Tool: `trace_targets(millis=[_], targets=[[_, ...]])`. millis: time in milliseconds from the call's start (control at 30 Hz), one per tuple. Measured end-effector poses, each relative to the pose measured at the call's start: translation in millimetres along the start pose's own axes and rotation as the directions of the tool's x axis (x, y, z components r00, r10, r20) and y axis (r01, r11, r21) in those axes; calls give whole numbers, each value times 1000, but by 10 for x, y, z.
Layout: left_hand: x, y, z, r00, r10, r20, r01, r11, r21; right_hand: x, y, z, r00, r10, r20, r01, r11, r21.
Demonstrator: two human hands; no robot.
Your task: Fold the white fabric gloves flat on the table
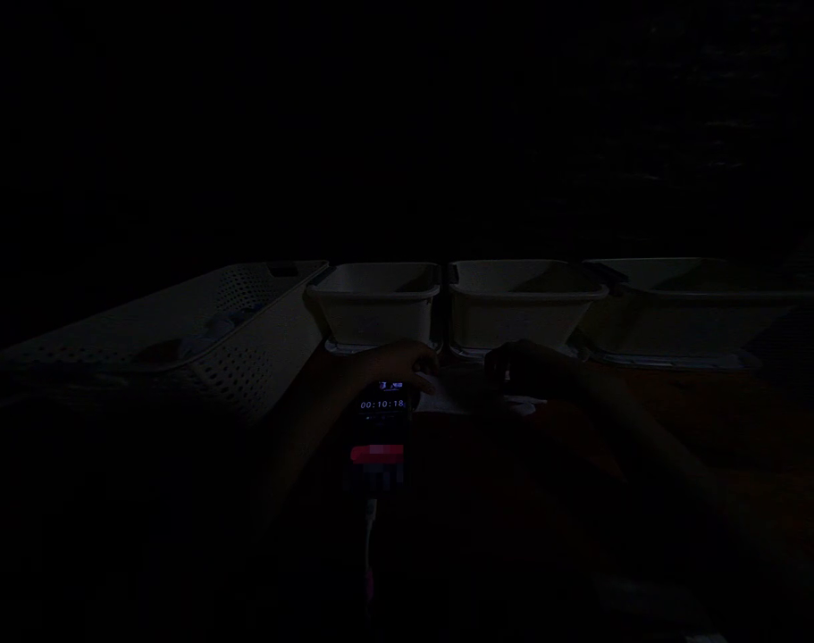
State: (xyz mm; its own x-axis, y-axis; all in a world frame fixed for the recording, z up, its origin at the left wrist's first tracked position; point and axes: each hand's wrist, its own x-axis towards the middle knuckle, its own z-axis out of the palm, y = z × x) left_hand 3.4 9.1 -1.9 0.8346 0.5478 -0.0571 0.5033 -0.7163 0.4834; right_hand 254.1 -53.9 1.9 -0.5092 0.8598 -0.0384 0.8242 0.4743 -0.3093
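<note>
The scene is very dark. My left hand (399,364) rests over the top end of a phone (380,429) lying on the table, whose lit screen shows a timer reading 00:10:18 and a red bar. My right hand (524,368) lies just to the right, close to a pale flat thing (460,400) on the table that I cannot make out. The fingers of both hands are too dim to read. A white cable (370,536) runs from the phone's near end toward me.
A large white perforated basket (246,357) stands at the left, with dim items inside. Three white plastic bins stand in a row behind the hands: one (380,308), a second (520,308) and a wider one (694,308). The table (715,420) looks brown.
</note>
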Motion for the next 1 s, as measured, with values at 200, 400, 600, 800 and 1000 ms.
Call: trace_targets(millis=[200, 400, 600, 800, 1000], targets=[[14, -55, 16, 1000, 26, 3, -26, 998, -50, -8, -18, 11, 995, 97, 0, -97, 995, -19], [3, 22, -6, 1000, 5, -5, -5, 1000, 17, -19, -132, -28, 992, 118, 35, -115, 990, -80], [1, 21, -2, 1000, 5, -2, -5, 1000, 12, -42, -218, -73, 988, 154, 21, -152, 986, -75], [1, -9, 1, 1000, 28, 9, -28, 1000, -10, -56, -160, -86, 976, 214, 26, -213, 976, -56], [9, -10, 7, 1000, 28, 5, -27, 999, -22, -62, -108, -68, 972, 230, 41, -228, 972, -50]])
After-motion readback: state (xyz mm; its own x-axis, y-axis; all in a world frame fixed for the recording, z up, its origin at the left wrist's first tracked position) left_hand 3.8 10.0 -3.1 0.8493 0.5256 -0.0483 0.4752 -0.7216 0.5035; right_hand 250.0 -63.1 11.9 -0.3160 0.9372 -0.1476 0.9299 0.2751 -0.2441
